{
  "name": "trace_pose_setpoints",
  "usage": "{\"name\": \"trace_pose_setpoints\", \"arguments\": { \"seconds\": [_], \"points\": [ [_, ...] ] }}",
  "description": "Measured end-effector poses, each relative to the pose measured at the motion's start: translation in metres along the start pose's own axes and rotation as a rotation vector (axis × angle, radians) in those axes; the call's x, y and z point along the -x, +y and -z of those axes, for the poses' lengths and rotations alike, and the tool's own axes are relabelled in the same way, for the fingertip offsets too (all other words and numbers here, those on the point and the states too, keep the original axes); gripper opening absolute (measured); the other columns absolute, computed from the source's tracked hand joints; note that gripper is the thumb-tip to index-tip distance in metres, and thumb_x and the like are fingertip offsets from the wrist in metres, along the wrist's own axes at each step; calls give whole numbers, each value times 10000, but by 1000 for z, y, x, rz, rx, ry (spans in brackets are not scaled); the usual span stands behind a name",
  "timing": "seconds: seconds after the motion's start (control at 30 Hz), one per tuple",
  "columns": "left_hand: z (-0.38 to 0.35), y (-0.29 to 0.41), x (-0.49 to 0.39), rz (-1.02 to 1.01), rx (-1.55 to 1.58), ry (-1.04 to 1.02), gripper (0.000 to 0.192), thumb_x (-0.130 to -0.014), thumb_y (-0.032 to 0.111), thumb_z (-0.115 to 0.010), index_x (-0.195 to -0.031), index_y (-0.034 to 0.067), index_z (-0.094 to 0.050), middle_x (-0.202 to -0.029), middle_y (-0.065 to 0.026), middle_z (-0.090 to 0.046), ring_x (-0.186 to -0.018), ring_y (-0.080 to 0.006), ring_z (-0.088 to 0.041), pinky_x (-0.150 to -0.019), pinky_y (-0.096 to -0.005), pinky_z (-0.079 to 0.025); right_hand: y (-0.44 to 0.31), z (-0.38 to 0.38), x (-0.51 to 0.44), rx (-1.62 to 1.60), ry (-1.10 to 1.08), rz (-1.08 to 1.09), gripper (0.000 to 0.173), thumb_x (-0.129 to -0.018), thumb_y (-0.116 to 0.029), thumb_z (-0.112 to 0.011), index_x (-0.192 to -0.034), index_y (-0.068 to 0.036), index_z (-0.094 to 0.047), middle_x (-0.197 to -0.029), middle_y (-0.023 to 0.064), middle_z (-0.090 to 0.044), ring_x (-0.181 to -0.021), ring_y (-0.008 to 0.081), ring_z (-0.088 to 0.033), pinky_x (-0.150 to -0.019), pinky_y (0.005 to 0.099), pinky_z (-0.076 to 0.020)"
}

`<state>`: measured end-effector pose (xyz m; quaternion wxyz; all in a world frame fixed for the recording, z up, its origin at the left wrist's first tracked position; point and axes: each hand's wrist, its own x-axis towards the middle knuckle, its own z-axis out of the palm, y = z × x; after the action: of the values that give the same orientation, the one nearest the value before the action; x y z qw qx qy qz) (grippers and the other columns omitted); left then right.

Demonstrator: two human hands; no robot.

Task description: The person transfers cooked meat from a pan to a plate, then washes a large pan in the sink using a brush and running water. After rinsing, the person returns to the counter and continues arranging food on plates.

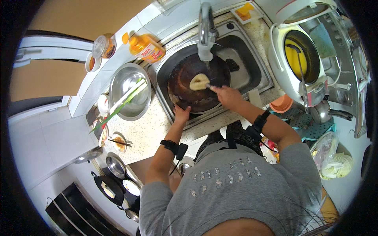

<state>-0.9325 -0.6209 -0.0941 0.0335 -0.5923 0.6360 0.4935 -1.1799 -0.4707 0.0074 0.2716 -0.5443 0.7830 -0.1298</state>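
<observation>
A dark, brown-stained wok (184, 69) lies tilted in the left part of the steel sink (267, 79). My left hand (181, 114) grips its near rim, the thumb apart from the fingers. In my right hand (229, 96) is the handle of a pale, loop-shaped pot brush (198, 82), whose head rests against the wok's inner surface. Above the wok stands the faucet (205, 32), with a thin stream seemingly running from its white spout. A dark scrap, possibly a scouring pad (232, 65), sits in the sink to the right.
Left of the sink, a steel basin (121, 85) carries scallions (130, 95) across its rim. An orange detergent bottle (147, 47) stands behind. To the right is an open rice cooker (276, 59) with a ladle (301, 70) inside. Another wok (113, 184) is at lower left.
</observation>
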Motion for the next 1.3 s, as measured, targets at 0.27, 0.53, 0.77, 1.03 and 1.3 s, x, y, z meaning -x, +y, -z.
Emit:
{"name": "trace_pose_setpoints", "arguments": {
  "seconds": [0.27, 0.53, 0.77, 1.03, 1.3],
  "points": [
    [6, 19, -19, 411, 904, -37, 525, -964, 192, -586, -1391, -20, -365, -1396, -175, -463, -1265, -338, -452, -1072, -503, -336, 46, 18, -12, 129, 121, -224, 465, -919, -142, -492, -1383, -134, -478, -960, 190, -614, -788, 383, -631, -683, 500, -520],
    [32, 33, 14, 245, 805, -228, 544, -898, 143, -686, -1354, 56, -403, -1309, -107, -540, -1213, -303, -504, -1005, -526, -428, -46, -22, -47, -97, -7, 36, 468, -915, -158, -468, -1381, -121, -443, -1027, 218, -624, -902, 390, -653, -757, 497, -533],
    [33, 26, 35, 240, 859, -306, 574, -900, 188, -691, -1365, 25, -397, -1354, -130, -508, -1189, -304, -524, -988, -523, -431, -5, -8, -74, 82, 28, -343, 384, -937, -107, -452, -1311, -19, -455, -991, 237, -611, -880, 403, -648, -729, 478, -545],
    [18, 23, 56, 271, 865, -357, 521, -938, 202, -638, -1355, -13, -411, -1362, -130, -500, -1252, -308, -477, -1034, -495, -417, -100, -58, -60, -1, -71, 205, 334, -907, -140, -461, -1207, -5, -516, -975, 233, -652, -872, 399, -676, -715, 501, -555],
    [13, 8, 50, 245, 886, -355, 496, -959, 208, -606, -1346, -37, -415, -1349, -152, -507, -1257, -289, -483, -1045, -455, -422, -46, -57, -100, 226, 192, -161, 308, -892, -119, -516, -1119, 85, -551, -869, 200, -638, -707, 334, -691, -535, 433, -559]
  ]
}}
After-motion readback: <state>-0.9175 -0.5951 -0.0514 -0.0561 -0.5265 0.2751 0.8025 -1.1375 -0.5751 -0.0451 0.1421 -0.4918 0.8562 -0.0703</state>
